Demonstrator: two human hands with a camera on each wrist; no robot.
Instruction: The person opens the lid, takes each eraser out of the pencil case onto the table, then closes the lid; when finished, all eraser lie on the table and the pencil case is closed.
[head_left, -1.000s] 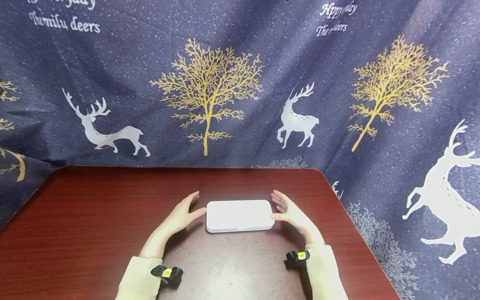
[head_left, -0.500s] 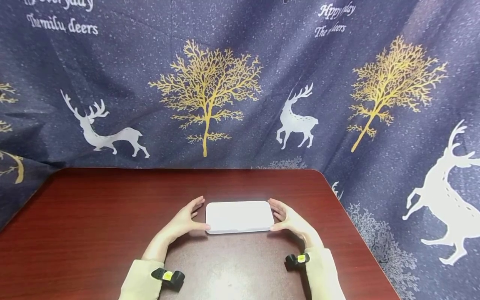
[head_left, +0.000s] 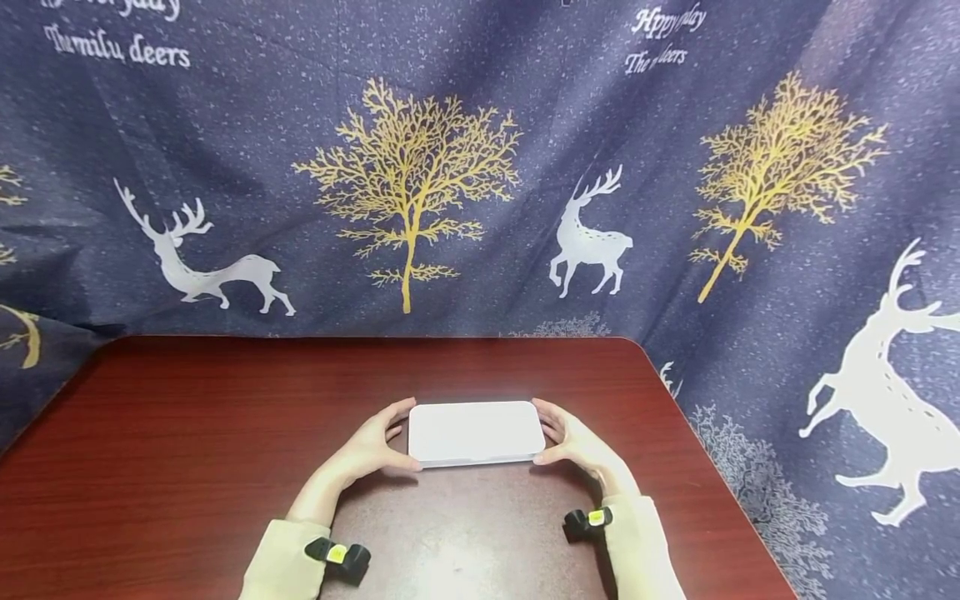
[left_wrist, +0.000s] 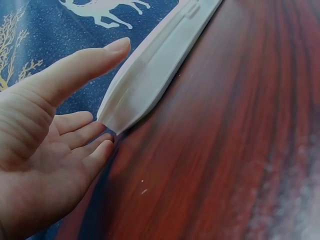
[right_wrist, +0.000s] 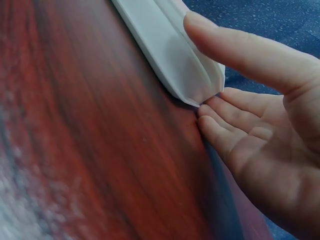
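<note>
A flat white case [head_left: 476, 433] with rounded corners lies lengthwise on the table between the two hands. My left hand [head_left: 378, 442] is at its left end, forefinger by the far corner and thumb over the near corner. In the left wrist view the fingertips of the left hand [left_wrist: 65, 145] reach the case's end, while the thumb stands apart above its edge. At the opposite end, my right hand [head_left: 573, 437] has its fingers against the short side. Its thumb overlaps the near edge in the right wrist view, where the fingers look loosely extended.
The dark red wooden table [head_left: 225, 417] ends at a rounded back edge. Behind it hangs a blue curtain [head_left: 480, 167] printed with deer and trees. Black wrist straps [head_left: 337, 557] sit over the light sleeves [head_left: 281, 562].
Both hands have moved in on the ends of the case, and the thumbs have slid to its near corners. The case stays where it was; the head view shifts slightly.
</note>
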